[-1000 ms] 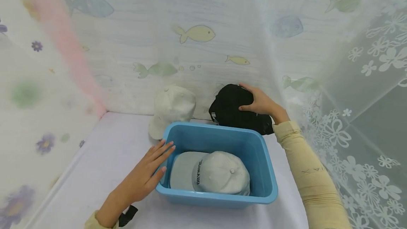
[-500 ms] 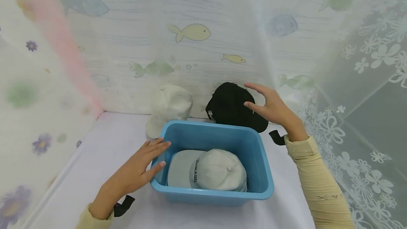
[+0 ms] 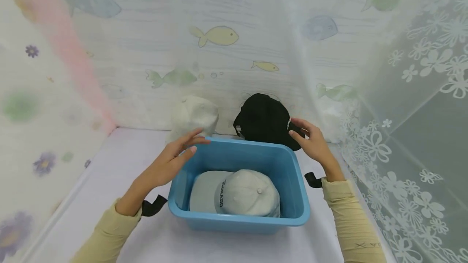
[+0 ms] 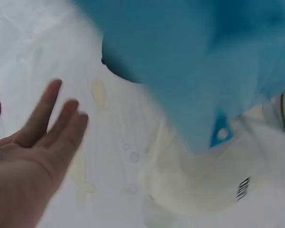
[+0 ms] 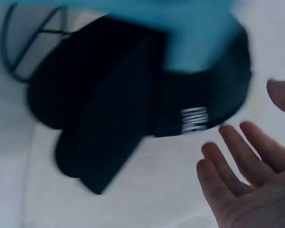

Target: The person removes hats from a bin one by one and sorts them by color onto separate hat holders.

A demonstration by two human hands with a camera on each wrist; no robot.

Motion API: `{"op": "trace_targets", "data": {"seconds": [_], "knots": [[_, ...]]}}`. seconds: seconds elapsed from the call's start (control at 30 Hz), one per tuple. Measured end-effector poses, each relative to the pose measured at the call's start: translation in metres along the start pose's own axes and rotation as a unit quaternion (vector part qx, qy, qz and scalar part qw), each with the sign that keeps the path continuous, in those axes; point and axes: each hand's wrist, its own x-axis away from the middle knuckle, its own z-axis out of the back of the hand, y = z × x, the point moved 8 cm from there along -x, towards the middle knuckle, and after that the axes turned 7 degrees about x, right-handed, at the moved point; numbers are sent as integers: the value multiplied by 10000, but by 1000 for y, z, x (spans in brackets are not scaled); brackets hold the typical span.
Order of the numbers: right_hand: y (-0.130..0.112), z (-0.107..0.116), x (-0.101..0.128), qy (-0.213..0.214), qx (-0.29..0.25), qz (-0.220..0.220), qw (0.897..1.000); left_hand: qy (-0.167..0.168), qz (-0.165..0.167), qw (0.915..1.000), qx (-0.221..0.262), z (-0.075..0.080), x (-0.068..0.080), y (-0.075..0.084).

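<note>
A light grey cap [image 3: 252, 192] with dark lettering lies inside a blue plastic tub [image 3: 241, 220], its brim to the left. Behind the tub, a white cap [image 3: 199, 113] is at the left and a black cap [image 3: 264, 117] at the right, both against the backdrop. My left hand [image 3: 164, 165] hovers above the tub's back left corner, fingers extended and holding nothing. Beside the black cap's brim is my right hand [image 3: 313, 143], its fingers loosely bent. In the right wrist view its fingertips [image 5: 209, 171] appear apart from the cap, which bears white lettering.
A white cloth covers the table [image 3: 135, 145]. Fabric printed with fish [image 3: 221, 35] hangs right behind the caps, with flowered curtains at both sides. Dark straps [image 3: 154, 206] stick out at both wrists.
My right hand has come off the black cap's crown and moved down toward its brim. My left hand has lifted from the tub's left rim and shifted toward the back corner.
</note>
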Motion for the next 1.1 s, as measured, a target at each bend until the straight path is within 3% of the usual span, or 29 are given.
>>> {"op": "trace_targets", "data": {"seconds": [0.1, 0.23, 0.4, 0.5, 0.63, 0.77, 0.87, 1.1], "knots": [[24, -2, -1, 131, 80, -249, 9996, -136, 248, 9977, 621, -2, -22, 6], [48, -2, -9, 194, 73, -642, 9977, -301, 558, 9952, 740, -1, -49, 13], [73, -11, -13, -158, 16, -1237, 9922, -333, 1396, 9824, 1192, -8, -90, -1], [85, -18, -13, -350, 21, -1543, 9874, -175, 2077, 9637, 1670, -14, -113, -19], [94, -20, -13, -374, -122, -1899, 9810, 243, 2789, 9310, 2342, -21, -136, -43], [102, -17, -12, -414, -499, -2227, 9727, 808, 3043, 8961, 3129, -25, -153, -64], [105, -16, -12, -447, -897, -2422, 9650, 994, 3150, 8711, 3634, -32, -160, -76], [114, -16, -11, -696, -1538, -2804, 9449, 1355, 3583, 8384, 3878, -48, -164, -96]]}}
